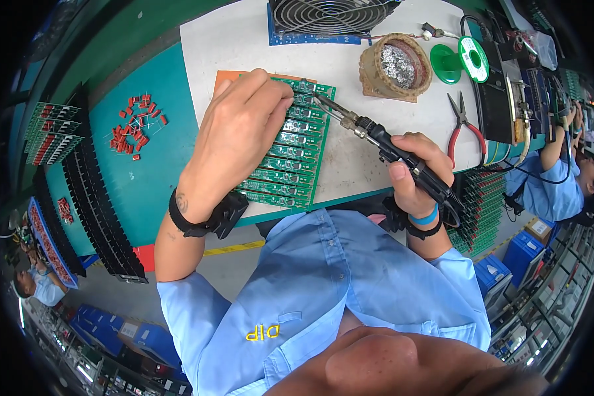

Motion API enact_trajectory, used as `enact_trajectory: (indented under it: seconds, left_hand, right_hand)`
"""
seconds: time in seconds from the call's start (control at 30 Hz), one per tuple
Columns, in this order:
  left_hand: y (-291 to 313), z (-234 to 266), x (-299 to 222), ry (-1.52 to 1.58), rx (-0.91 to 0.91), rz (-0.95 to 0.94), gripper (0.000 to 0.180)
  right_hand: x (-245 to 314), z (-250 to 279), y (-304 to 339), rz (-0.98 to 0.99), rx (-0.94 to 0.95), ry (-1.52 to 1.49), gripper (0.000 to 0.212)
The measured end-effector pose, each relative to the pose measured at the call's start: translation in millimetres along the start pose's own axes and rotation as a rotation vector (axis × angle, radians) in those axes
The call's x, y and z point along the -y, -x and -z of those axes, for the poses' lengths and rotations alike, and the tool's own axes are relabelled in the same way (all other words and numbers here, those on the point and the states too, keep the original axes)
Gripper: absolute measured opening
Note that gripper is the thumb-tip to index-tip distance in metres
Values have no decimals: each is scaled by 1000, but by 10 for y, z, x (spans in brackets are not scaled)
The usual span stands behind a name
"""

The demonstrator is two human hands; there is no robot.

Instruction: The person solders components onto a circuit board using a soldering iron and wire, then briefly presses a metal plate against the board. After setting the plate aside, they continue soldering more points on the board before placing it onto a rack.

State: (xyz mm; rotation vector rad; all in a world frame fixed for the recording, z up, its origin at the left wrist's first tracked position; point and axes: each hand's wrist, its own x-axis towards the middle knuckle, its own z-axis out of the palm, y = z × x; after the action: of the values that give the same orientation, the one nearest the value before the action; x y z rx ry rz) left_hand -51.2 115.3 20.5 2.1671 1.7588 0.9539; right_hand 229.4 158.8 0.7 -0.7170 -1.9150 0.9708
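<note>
Left hand: bare left hand [241, 122] above the centre of the frame, fingers curled with thumb and forefinger brought together over the upper part of the board panel; whether they pinch something small, I cannot tell.
Right hand: bare right hand [425, 168] right of centre, closed around a black-handled soldering tool with a slim metal front end [376, 135].
Tool tip: pointing to the upper left, at the panel's upper right part near the left fingertips; contact cannot be made out.
Board panel: green panel of narrow printed circuit boards in stacked rows [293, 158], lying near the centre, partly covered by the left hand.
Under the panel: flat orange piece [227, 76] showing at its upper left edge, on a large off-white sheet [349, 185].
Worktop: teal-green mat [171, 86] reaching left from the sheet.
Red parts: loose pile of small red components with thin wire leads [135, 129], left of the panel.
Far left: long black ribbed strips [102, 191] beside a stack of green boards [53, 132].
Top edge: fan with a round wire grille [330, 16].
Upper right: brown round pot holding silvery metal scraps [396, 69], green-flanged spool [460, 59] beside it, red-handled pliers [465, 125] below the spool.
Right edge: co-worker in a light-blue shirt [554, 175].
</note>
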Motion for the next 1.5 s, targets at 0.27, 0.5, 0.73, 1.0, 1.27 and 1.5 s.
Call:
enact_trajectory:
  seconds: [0.27, 0.5, 0.73, 1.0, 1.27, 1.5]
  left_hand:
    - [29, 28, -19, -3, -11, 21, 11]
    - [14, -2, -5, 7, -5, -9, 11]
    - [14, 8, -8, 7, -22, -4, 10]
    - [48, 130, -26, -19, -56, 13, 9]
    - [124, 283, -62, 13, -145, 105, 8]
    - [109, 194, -138, 12, -74, 48, 7]
  right_hand:
    - [20, -5, -11, 14, 2, 15, 36]
    - [62, -9, -6, 3, 9, 23, 35]
    - [74, -16, -10, 8, 11, 36, 35]
    - [179, 144, 39, 63, -8, 96, 36]
    - [-211, 72, 166, -127, -471, 230, 33]
    - [180, 100, 158, -15, -269, 33, 29]
